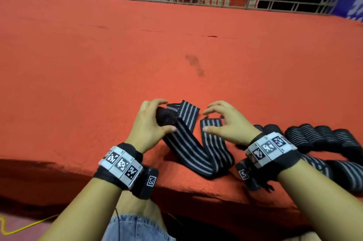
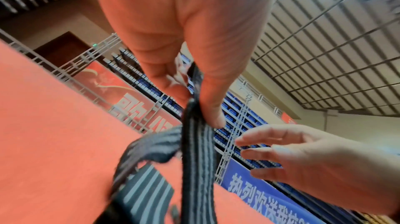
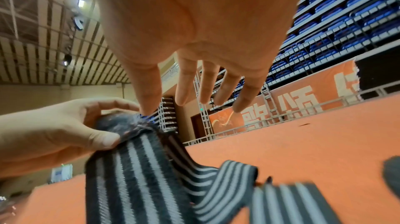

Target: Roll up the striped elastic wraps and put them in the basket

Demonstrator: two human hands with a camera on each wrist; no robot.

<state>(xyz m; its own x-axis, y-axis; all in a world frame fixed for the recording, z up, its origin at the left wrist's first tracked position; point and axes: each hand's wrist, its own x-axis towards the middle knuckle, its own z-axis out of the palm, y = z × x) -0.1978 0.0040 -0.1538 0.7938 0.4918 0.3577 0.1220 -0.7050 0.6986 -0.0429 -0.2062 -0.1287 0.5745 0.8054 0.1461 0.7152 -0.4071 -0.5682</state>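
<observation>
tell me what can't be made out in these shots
- Basket: in no view.
- Pile of wraps: head view, cut off by the right edge and partly behind the right hand; no count possible.
- Rolled end of the striped wrap: covered by the left hand in the head view, blurred in both wrist views.

**Even indoor light, soft wrist views**

The head view is evenly lit, the red carpet [image 1: 117,63] bright and saturated, with a dark shadow band under its front edge. Straight rails bow toward the corners from the wide lens, and the far background falls to black. In the right wrist view ceiling lamps [image 3: 81,2] glare white, probably the main light source. Both wrist pictures are soft: the palm close to the lens is out of focus, and the striped wrap [image 2: 197,159] smears with motion blur, its lower end in the right wrist view blurred too.
</observation>
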